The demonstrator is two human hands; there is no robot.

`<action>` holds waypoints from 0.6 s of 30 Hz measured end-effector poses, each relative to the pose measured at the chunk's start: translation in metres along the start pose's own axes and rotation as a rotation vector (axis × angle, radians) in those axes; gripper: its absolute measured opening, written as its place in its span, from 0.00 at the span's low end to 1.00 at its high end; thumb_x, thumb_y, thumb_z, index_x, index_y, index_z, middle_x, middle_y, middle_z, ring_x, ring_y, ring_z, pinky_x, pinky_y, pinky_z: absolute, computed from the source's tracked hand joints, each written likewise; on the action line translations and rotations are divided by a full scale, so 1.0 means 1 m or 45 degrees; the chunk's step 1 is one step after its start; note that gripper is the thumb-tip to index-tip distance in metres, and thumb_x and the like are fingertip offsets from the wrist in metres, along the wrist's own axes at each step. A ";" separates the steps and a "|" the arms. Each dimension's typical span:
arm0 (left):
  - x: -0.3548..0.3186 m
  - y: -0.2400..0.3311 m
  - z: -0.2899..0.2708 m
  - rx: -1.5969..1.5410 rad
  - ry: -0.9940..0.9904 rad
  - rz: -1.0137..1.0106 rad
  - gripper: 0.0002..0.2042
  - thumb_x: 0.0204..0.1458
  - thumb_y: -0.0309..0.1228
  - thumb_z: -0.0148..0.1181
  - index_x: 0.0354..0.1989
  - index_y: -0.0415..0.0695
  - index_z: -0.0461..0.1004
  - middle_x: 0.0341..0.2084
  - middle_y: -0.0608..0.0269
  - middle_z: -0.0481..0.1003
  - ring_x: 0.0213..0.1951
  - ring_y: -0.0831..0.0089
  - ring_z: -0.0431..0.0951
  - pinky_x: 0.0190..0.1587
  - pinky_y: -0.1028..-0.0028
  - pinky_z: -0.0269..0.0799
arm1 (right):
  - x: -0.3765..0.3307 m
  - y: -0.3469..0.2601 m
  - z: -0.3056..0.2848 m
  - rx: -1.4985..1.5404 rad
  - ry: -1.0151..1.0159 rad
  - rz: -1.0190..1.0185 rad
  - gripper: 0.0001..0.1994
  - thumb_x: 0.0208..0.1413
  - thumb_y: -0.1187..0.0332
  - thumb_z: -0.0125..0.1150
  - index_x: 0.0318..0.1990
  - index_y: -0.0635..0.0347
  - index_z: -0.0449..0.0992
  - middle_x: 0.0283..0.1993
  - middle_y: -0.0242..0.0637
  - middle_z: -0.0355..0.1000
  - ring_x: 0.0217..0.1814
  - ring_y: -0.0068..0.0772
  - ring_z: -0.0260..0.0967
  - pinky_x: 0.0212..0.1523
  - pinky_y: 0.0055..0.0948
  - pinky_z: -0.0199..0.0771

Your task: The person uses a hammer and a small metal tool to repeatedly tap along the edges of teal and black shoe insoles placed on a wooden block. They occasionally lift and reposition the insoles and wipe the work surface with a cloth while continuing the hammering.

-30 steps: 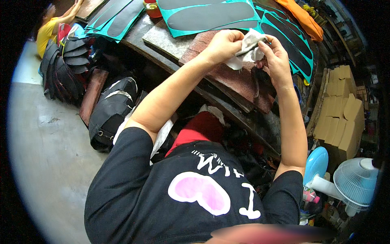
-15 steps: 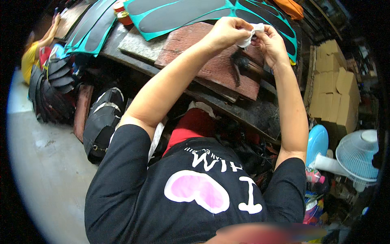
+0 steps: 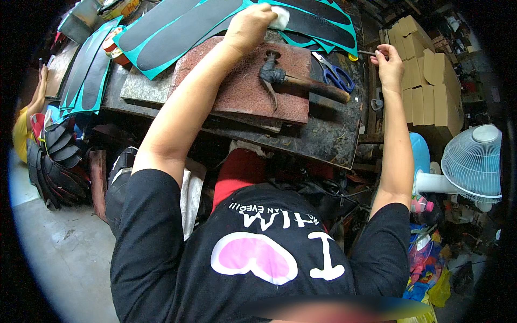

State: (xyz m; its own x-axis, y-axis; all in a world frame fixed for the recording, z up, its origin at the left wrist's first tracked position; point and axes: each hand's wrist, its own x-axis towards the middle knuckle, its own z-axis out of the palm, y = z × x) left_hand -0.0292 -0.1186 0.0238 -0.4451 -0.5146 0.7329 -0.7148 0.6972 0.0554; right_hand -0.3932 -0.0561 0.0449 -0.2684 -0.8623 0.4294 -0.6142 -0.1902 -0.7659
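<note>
My left hand (image 3: 250,28) is closed at the table's far side, with a crumpled white wad (image 3: 280,18) at its fingertips; whether it is cloth or paper I cannot tell. Beneath it are green sheets (image 3: 146,65) bearing long dark grey oval shapes. Off the table's right edge, my right hand (image 3: 389,64) pinches a thin dark stick (image 3: 368,53). Between my arms, a hammer (image 3: 312,86) with a wrapped head and wooden handle lies across a reddish slab (image 3: 237,89). Blue-handled scissors (image 3: 339,76) rest right behind its handle.
A pale speckled slab (image 3: 145,86) sits left of the reddish one on the dark table (image 3: 339,137). Cardboard boxes (image 3: 425,91) are stacked at right, above a white fan (image 3: 471,164). At far left, a person in yellow (image 3: 21,126) is beside a dark layered bundle (image 3: 56,167).
My hands, together at the white wad before, have parted. The left carried the wad left and away; the right moved right and now holds the stick. The view has shifted, uncovering the hammer and scissors.
</note>
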 end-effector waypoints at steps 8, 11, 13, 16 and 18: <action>0.014 0.000 0.000 0.281 -0.825 -0.068 0.07 0.45 0.30 0.60 0.31 0.49 0.82 0.34 0.55 0.80 0.45 0.57 0.79 0.45 0.61 0.77 | -0.003 0.024 0.019 -0.594 -0.059 -0.358 0.05 0.56 0.76 0.57 0.40 0.58 0.73 0.31 0.37 0.75 0.28 0.25 0.74 0.31 0.27 0.74; 0.011 -0.003 -0.011 0.340 -0.793 -0.027 0.06 0.45 0.31 0.60 0.30 0.49 0.81 0.34 0.58 0.80 0.45 0.58 0.77 0.45 0.62 0.76 | -0.003 0.018 0.016 -0.754 -0.084 -0.556 0.05 0.56 0.77 0.57 0.40 0.58 0.73 0.30 0.39 0.73 0.27 0.28 0.73 0.30 0.29 0.72; 0.009 -0.006 -0.019 0.453 -0.847 -0.054 0.10 0.48 0.33 0.59 0.38 0.49 0.80 0.34 0.56 0.76 0.44 0.57 0.74 0.42 0.60 0.71 | -0.003 0.006 0.014 -0.695 -0.137 -0.457 0.06 0.54 0.76 0.58 0.39 0.58 0.72 0.36 0.44 0.74 0.36 0.43 0.73 0.37 0.36 0.73; 0.003 -0.005 -0.040 0.386 -0.364 -0.117 0.10 0.48 0.37 0.61 0.34 0.44 0.81 0.33 0.56 0.76 0.45 0.56 0.72 0.41 0.60 0.69 | -0.009 -0.028 0.016 -0.621 -0.085 -0.408 0.06 0.54 0.77 0.58 0.39 0.60 0.73 0.36 0.44 0.75 0.37 0.45 0.75 0.37 0.36 0.74; 0.002 0.011 -0.050 0.246 -0.045 -0.294 0.10 0.48 0.38 0.62 0.30 0.43 0.81 0.35 0.56 0.78 0.48 0.55 0.72 0.43 0.59 0.70 | -0.017 -0.063 0.025 -0.301 -0.097 -0.325 0.06 0.55 0.77 0.59 0.40 0.60 0.74 0.32 0.39 0.74 0.29 0.31 0.75 0.31 0.29 0.74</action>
State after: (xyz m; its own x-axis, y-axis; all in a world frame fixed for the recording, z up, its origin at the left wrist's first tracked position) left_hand -0.0111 -0.0872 0.0601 -0.2751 -0.6680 0.6915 -0.8872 0.4535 0.0851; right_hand -0.3319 -0.0412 0.0741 -0.0333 -0.8353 0.5488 -0.8113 -0.2981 -0.5029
